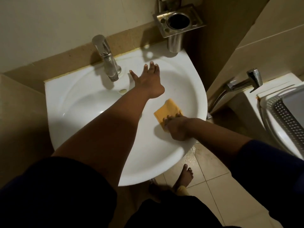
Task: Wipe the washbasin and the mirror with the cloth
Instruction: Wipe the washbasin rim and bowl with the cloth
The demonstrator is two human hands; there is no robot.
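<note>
In the head view, a white washbasin (79, 116) is being seen from above, fixed against a beige tiled wall. A folded yellow cloth (167, 111) is being pressed onto the inner right slope of the bowl by the right hand (176, 128), whose fingers (169, 118) are being curled down over the cloth's near edge, clamped on it. The left hand (147, 79) is being stretched across the bowl toward the back rim, just right of the chrome tap (107, 58); its fingers (152, 66) are being held straight and spread apart, with nothing held in them. Whether the palm is touching the porcelain cannot be told. The overflow hole (122, 91) is being shown below the tap spout. A steel tumbler holder (178, 22) is being carried on the wall above the right back corner of the basin. To the right, a chrome spray nozzle (243, 83) is being seen beside a white toilet seat (279, 111). A bare foot (185, 175) is being placed on the tiled floor (213, 183) under the basin's front edge. No mirror is being caught in this view.
</note>
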